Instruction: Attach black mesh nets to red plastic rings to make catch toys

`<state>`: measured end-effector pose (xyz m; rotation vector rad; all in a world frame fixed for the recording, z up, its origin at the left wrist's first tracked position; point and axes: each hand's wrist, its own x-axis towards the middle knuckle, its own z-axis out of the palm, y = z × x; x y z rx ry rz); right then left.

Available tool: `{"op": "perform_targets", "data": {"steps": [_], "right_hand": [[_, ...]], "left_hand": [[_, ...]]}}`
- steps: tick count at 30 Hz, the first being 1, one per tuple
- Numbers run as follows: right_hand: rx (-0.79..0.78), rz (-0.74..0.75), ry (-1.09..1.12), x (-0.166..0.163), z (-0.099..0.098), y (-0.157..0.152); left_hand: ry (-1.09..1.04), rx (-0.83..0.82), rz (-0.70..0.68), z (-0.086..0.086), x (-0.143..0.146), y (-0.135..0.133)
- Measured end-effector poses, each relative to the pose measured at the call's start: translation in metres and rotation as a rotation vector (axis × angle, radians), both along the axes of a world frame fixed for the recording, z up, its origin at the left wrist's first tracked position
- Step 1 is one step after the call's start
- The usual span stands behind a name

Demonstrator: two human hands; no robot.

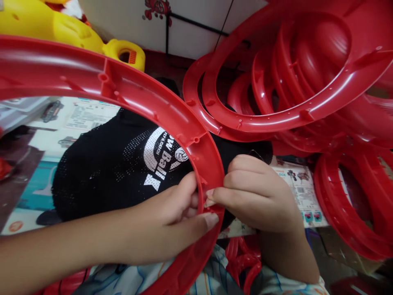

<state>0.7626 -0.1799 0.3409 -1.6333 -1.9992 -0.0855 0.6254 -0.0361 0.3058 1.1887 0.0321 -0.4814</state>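
One red ring (172, 116) is gripped by the left hand (181, 215), its inner edge wrapped by the fingers, the thumb laid across the ribbed channel. The channel is touched just beside that thumb by the bent fingertips of the right hand (260, 190); whether anything is pinched there cannot be told. Left of the grip, under the ring, one black cloth (98, 172) is spread over printed card (86, 114), its white lettering partly covered. Beyond and right of the grip, space is crowded by a heap of red rings (260, 123); two wide ones are seen in front, the others overlapped too much to be counted. One yellow part (76, 32) is seen beyond, to the left. Farther off, one black rod (196, 23) is set before a wall (116, 16). Below the grip, several red pieces (242, 260) are partly hidden.
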Motion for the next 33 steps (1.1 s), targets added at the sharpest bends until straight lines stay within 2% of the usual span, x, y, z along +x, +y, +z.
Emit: {"op": "perform_targets", "data": {"steps": [3, 6, 12, 17, 27, 33], "right_hand": [[0.039, -0.005, -0.005, 0.000, -0.003, 0.001], [0.024, 0.003, 0.012, 0.001, -0.003, 0.001], [-0.105, -0.013, -0.001, 0.001, 0.004, -0.003], [-0.246, -0.047, -0.024, -0.005, 0.010, -0.004], [-0.386, 0.027, 0.074, -0.010, 0.008, 0.000], [-0.358, -0.001, -0.045, -0.013, 0.003, 0.002]], "left_hand": [[-0.037, 0.079, 0.038, -0.002, -0.001, -0.002], [-0.036, 0.054, 0.049, -0.005, -0.003, -0.004], [0.037, 0.073, 0.053, -0.013, -0.005, -0.006], [0.066, -0.018, 0.045, -0.015, -0.002, -0.009], [0.050, 0.171, 0.069, -0.021, -0.001, -0.005], [0.009, 0.207, 0.079, -0.019, 0.001, -0.004]]}}
